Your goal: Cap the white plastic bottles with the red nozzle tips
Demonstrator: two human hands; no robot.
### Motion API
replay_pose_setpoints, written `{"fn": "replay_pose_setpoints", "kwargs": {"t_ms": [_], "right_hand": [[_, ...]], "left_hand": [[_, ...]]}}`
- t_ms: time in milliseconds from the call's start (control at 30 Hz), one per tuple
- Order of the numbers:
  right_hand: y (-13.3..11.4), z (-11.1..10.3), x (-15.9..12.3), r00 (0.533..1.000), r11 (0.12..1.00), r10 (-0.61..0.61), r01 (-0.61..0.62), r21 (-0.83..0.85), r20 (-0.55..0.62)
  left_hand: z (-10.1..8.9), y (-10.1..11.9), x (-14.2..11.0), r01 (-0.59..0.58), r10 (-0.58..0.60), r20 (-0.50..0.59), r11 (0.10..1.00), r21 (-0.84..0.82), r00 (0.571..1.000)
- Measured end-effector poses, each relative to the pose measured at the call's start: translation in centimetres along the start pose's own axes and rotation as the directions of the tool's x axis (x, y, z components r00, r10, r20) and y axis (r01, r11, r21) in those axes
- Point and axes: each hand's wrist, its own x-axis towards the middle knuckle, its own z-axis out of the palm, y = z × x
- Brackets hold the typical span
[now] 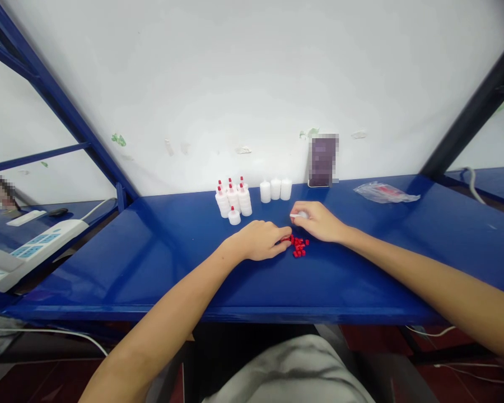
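My left hand [264, 239] reaches over a small pile of red caps [299, 245], its thumb and forefinger closing around a red cap at the pile's left side. Just behind the pile, my right hand [318, 220] is closed around a white bottle [303, 215], mostly hidden by the fingers, with its narrow tip pointing left. To the left stands a tight group of white bottles [233, 198] topped with red caps. One capped bottle [234, 217] stands in front of that group. Three white bottles [275, 190] without red caps stand in a row near the wall.
A dark, blurred-out upright device [322, 161] leans on the wall. A clear plastic bag [384, 193] with something red inside lies at the back right of the blue table [168, 263]. Blue metal posts frame both sides. A white power strip [46, 243] is at far left.
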Motion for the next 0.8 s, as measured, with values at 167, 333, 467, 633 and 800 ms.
{"fn": "replay_pose_setpoints", "kwargs": {"t_ms": [167,333,467,633,800], "right_hand": [[0.3,0.1,-0.1,1.0,0.997,0.022,-0.023,0.068,0.009],[0.0,-0.1,-0.2,0.996,0.992,-0.057,0.049,0.116,0.071],[-0.6,0.1,-0.4,0.989,0.951,-0.105,0.067,0.301,0.109],[-0.8,0.4,-0.3,0.993,0.899,-0.083,0.039,0.436,0.083],[-0.9,0.6,-0.2,0.992,0.873,-0.077,0.02,0.487,0.097]], "left_hand": [[0.2,-0.7,0.0,0.025,-0.026,-0.005,0.999,-0.045,1.0],[0.4,-1.5,0.2,0.115,-0.153,-0.208,0.976,-0.183,0.966],[0.7,-1.2,0.5,0.109,-0.2,-0.351,0.959,-0.263,0.915],[1.1,-0.5,0.9,0.069,-0.195,-0.383,0.945,-0.318,0.903],[1.1,-0.4,1.0,0.058,-0.177,-0.38,0.951,-0.303,0.908]]}}
